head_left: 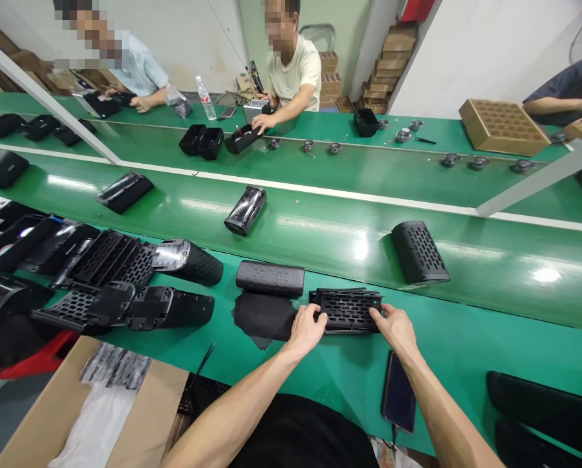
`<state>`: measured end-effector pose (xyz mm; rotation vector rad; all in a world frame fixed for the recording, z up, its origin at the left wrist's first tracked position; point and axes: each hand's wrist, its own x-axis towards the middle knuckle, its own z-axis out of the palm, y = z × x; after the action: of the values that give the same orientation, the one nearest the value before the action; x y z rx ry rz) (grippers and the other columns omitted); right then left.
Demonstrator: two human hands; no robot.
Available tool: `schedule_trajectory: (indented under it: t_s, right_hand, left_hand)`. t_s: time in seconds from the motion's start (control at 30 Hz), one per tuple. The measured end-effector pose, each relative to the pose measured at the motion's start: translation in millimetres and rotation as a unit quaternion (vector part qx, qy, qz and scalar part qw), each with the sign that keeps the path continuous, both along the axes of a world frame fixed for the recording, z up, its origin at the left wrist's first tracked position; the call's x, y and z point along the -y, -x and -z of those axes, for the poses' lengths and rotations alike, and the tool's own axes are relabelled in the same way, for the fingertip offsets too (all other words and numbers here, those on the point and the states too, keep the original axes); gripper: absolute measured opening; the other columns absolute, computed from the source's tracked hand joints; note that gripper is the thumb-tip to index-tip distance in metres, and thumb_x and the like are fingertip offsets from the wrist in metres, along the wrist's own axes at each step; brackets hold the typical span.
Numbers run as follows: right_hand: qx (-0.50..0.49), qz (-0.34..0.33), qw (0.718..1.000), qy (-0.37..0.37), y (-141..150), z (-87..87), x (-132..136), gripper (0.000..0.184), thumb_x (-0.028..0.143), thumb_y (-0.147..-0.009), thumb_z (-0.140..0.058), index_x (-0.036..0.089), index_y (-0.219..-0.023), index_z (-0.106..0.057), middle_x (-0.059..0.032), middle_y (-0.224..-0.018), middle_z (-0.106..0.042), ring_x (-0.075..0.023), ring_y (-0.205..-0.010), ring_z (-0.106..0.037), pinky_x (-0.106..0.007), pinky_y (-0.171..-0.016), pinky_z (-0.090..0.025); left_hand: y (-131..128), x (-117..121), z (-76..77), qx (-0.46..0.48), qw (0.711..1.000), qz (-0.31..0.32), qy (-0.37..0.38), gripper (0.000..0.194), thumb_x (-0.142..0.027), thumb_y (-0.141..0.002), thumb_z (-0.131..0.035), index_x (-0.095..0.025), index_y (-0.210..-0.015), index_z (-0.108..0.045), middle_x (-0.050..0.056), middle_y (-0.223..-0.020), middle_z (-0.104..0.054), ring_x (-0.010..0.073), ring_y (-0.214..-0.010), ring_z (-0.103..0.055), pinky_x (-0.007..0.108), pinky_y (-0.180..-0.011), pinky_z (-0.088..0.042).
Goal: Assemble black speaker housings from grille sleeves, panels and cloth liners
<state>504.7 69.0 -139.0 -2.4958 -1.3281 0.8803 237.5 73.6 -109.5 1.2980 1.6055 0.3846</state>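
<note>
Both my hands are at a stack of black slotted speaker grilles [350, 308] on the green bench. My left hand [310, 327] grips the top grille's left end, thumb and fingers closed on it. At the right end, my right hand [393, 325] pinches the same panel. Just left of the stack lies a pile of thin black cloth pieces [264, 317], partly behind my left hand. Above the cloth rests a black speaker housing [270, 278] with a slotted face.
A phone [399, 391] with a cable lies near my right forearm. More housings ride on the green conveyor [315, 227]. Several housings and grilles crowd the left bench, above an open carton [139, 416]. Across the line, a co-worker's hand [263, 123] touches a black box. White posts cross the view.
</note>
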Motion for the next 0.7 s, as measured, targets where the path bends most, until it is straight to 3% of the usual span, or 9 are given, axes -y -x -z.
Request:
schedule_trajectory:
  t_s: [0.1,0.3,0.37,0.53,0.7]
  right_hand:
    - [0.011,-0.006,1.000,0.005,-0.8,-2.9,5.6,0.040,0.051,-0.104,-0.059,0.018,-0.124,-0.070,-0.0087,-0.111,-0.074,-0.0247,-0.102,-0.071,-0.047,-0.096,-0.055]
    - [0.001,-0.001,1.000,0.018,6.1,7.5,15.2,0.035,0.047,-0.103,-0.063,0.018,-0.121,-0.069,-0.0077,-0.115,-0.073,-0.0236,-0.103,-0.071,-0.047,-0.096,-0.056]
    - [-0.010,0.012,1.000,0.016,9.0,13.2,17.4,0.038,0.047,-0.102,-0.066,0.018,-0.127,-0.067,-0.0095,-0.123,-0.070,-0.0258,-0.110,-0.069,-0.050,-0.099,-0.055]
    - [-0.079,0.055,0.995,0.024,14.0,19.8,21.3,0.043,0.043,-0.101,-0.069,0.018,-0.135,-0.063,-0.0111,-0.134,-0.066,-0.0278,-0.116,-0.067,-0.051,-0.100,-0.056]
    - [-0.203,0.115,0.970,0.067,24.9,20.3,38.2,0.035,0.040,-0.102,-0.068,0.018,-0.130,-0.065,-0.0081,-0.119,-0.070,-0.0205,-0.094,-0.072,-0.039,-0.080,-0.063]
  left_hand:
    - [1.1,1.9,5.1,0.005,1.000,-0.003,-0.013,0.025,-0.035,-0.095,-0.060,-0.021,-0.110,-0.074,0.013,-0.122,-0.067,0.0271,-0.108,-0.068,0.039,-0.102,-0.050]
    - [0.2,8.2,9.4,0.002,1.000,-0.010,-0.018,0.014,-0.028,-0.094,-0.060,-0.020,-0.098,-0.070,0.011,-0.108,-0.069,0.0278,-0.108,-0.066,0.040,-0.102,-0.049]
    - [0.8,11.2,11.7,-0.001,1.000,-0.022,-0.016,0.018,-0.027,-0.093,-0.062,-0.019,-0.108,-0.067,0.014,-0.115,-0.068,0.0281,-0.111,-0.066,0.040,-0.103,-0.048]
    - [3.3,10.1,16.6,0.013,0.999,-0.029,-0.023,0.060,-0.030,-0.094,-0.064,-0.020,-0.150,-0.046,0.018,-0.151,-0.055,0.0277,-0.129,-0.060,0.038,-0.110,-0.045]
    - [5.2,-7.8,16.1,0.010,1.000,0.006,-0.017,0.048,-0.035,-0.096,-0.059,-0.022,-0.142,-0.061,0.016,-0.141,-0.065,0.0322,-0.133,-0.059,0.043,-0.113,-0.043]
